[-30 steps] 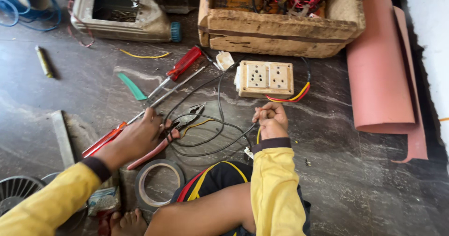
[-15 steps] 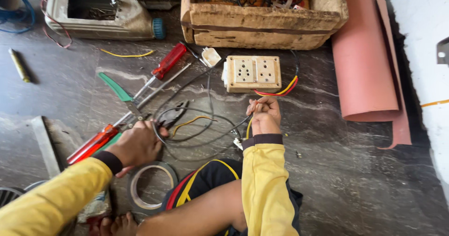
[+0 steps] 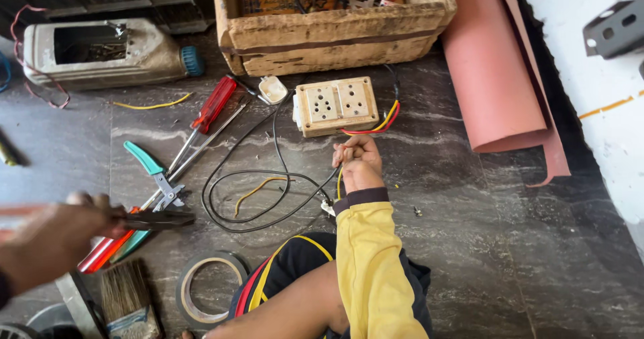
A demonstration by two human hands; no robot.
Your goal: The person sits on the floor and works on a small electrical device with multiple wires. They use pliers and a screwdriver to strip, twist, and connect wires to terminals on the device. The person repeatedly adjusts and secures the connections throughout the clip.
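My right hand, in a yellow sleeve, is closed on thin wires just in front of a beige double socket box with red and yellow wires coming out of its side. A black cable loops across the floor from that hand. My left hand, blurred at the left edge, grips dark-jawed pliers lifted over the floor. Beneath them lie a teal-handled tool and a red-handled screwdriver.
A wooden crate of wires stands at the back, with a rolled reddish sheet to its right and a cut plastic canister to its left. A tape roll, a brush and a white plug lie on the dark stone floor.
My left hand closed on the pliers, lifted them off the floor and swung them left. My right hand stayed by the socket box holding the wires.
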